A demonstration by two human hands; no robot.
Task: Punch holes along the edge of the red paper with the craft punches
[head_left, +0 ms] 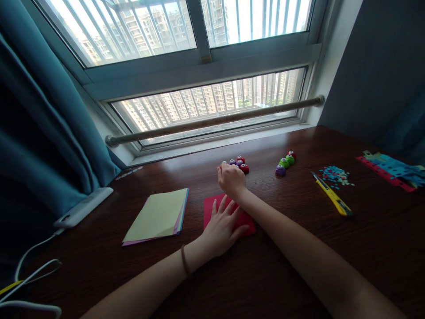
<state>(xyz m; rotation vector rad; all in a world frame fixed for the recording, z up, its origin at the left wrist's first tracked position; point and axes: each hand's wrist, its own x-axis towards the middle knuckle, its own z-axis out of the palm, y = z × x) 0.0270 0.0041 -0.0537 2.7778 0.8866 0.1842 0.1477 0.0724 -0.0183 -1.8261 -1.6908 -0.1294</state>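
Note:
My left hand [224,228] lies flat with fingers spread on a folded-looking red sheet of paper [210,210], pressing it to the table. Crossing just beyond it, my right hand [231,180] is closed, its fingers curled down beside a cluster of small craft punches [244,168] in red and purple with white eye-like tops. Whatever those fingers hold is hidden by the hand. Farther right, a short row of green, red and purple craft punches [286,161] stands on the table.
A stack of coloured paper [156,215], pale yellow on top, lies at left. To the right are a yellow utility knife [332,195], paper confetti [335,175] and punched red and blue paper strips [395,170]. A white device with a cable [84,207] lies by the curtain.

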